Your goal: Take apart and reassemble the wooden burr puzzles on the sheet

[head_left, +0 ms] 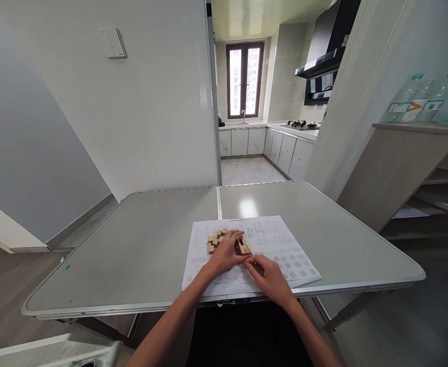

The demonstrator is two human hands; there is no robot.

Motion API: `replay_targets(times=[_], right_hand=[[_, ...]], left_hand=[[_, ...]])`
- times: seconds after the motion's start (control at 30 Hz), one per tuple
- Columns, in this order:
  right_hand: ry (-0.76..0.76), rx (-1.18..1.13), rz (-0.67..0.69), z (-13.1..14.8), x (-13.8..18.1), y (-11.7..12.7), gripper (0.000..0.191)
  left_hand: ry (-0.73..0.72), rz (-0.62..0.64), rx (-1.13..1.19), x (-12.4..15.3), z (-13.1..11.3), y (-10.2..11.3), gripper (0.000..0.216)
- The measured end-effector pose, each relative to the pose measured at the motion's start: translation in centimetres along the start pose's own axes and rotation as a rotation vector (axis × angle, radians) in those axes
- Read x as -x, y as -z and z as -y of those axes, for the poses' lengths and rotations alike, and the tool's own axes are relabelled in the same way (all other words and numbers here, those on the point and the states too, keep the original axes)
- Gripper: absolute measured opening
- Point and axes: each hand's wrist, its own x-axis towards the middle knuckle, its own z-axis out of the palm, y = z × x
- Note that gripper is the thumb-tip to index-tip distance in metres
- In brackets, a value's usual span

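Several small wooden puzzle blocks [216, 239] lie in a cluster on a printed paper sheet [281, 244] on the grey table [132, 250]. My left hand [226, 255] rests over the right side of the cluster, fingers curled on one wooden block [243, 247]. My right hand [271, 278] sits just below and to the right, its fingertips pinching toward the same block's near end. Both forearms reach in from the bottom edge.
The table's near edge [132, 308] runs across the lower view, with a centre seam at the back. A shelf unit with plastic bottles [422, 99] stands at the right. A kitchen doorway opens behind the table. A white wall is at the left.
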Motion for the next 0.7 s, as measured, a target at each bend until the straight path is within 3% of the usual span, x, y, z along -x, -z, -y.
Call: replay_targets(times=[0.23, 0.7], right_hand=[[-0.023, -0.018, 0.029, 0.4, 0.1, 0.1, 0.025], [-0.009, 0.006, 0.005, 0.4, 0.0, 0.2, 0.026]], left_hand=[[-0.026, 0.015, -0.016, 1.1, 0.6, 1.7, 0.073], [0.000, 0.039, -0.044, 1.9, 1.5, 2.6, 0.079]])
